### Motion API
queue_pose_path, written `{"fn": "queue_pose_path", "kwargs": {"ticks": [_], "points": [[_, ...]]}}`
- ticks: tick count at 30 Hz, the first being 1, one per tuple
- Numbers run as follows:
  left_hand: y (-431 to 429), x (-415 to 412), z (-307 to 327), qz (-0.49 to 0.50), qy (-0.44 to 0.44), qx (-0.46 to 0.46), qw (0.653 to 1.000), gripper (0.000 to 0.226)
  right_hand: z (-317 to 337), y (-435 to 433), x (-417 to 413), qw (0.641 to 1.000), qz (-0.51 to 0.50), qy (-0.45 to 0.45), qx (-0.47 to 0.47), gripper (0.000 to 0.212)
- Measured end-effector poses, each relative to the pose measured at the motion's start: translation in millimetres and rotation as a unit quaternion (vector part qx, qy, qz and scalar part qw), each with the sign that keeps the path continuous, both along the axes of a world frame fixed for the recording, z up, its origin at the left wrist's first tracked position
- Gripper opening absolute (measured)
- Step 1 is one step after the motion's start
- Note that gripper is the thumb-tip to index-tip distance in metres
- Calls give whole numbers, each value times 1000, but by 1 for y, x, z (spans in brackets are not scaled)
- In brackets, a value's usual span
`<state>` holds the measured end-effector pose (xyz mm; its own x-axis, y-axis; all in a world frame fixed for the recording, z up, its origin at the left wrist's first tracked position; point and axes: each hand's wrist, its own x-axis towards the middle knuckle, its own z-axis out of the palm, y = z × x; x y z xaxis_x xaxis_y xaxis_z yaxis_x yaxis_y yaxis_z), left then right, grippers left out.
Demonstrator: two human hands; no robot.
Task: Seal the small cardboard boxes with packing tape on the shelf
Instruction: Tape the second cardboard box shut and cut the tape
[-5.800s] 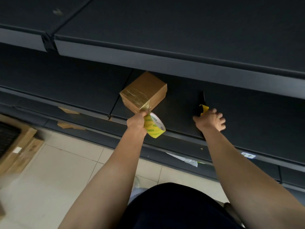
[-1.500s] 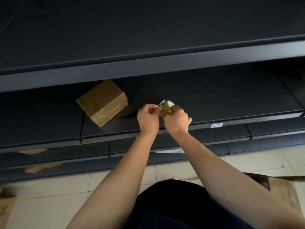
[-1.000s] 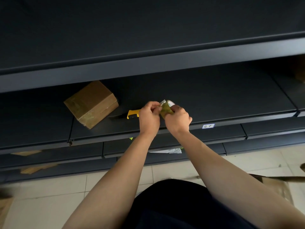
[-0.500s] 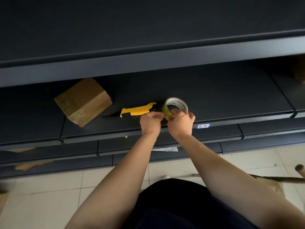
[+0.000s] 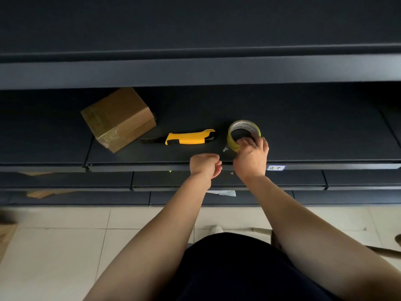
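R hand [image 5: 251,158] grips the tape roll [image 5: 244,125], fingertips hooked into the core; roll is a glossy yellowish ring w/ a white inner liner, near the front edge of the dark matte shelf [image 5: 314,135]. L hand [image 5: 205,165] is a loose fist at that edge, nothing seen in it. Yellow plastic knife [image 5: 188,138] lies flat betw. roll and box [image 5: 118,115]. Box is a closed brown cardboard cube, shiny tape over its near corner, twd the shelf's left end.

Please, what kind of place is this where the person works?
Probably a shop or a stockroom, though I cannot be sure. Long dark metal shelves stand in tiers, one edge carries a small white label, and the floor is pale tile. A taped cardboard box sits on one shelf.
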<state>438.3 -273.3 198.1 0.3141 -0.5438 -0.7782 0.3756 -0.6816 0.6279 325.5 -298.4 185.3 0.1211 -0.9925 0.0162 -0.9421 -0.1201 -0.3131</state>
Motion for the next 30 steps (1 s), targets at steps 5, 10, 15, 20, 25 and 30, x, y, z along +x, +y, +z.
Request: {"fn": "queue_pose_path", "kwargs": {"ticks": [5, 10, 15, 20, 25, 30], "points": [[-3, 27, 12, 6, -140, -121, 983, 16, 8, 2, 18, 994, -16, -56, -88, 50], [-1, 76, 31, 24, -351, -190, 917, 20, 29, -5, 77, 975, 59, -173, -125, 38], [10, 143, 42, 95, -495, -176, 846, 22, 50, -5, 143, 963, 111, -245, -18, 33], [24, 221, 36, 37, -542, -138, 828, 34, 65, 10, 204, 937, 120, -283, 163, 35], [28, 255, 26, -199, -578, -62, 789, 43, 69, 15, 251, 887, 26, -339, 313, 45], [43, 253, 28, -143, -671, -98, 721, 33, 62, 15, 275, 861, -58, -400, 309, 48]]}}
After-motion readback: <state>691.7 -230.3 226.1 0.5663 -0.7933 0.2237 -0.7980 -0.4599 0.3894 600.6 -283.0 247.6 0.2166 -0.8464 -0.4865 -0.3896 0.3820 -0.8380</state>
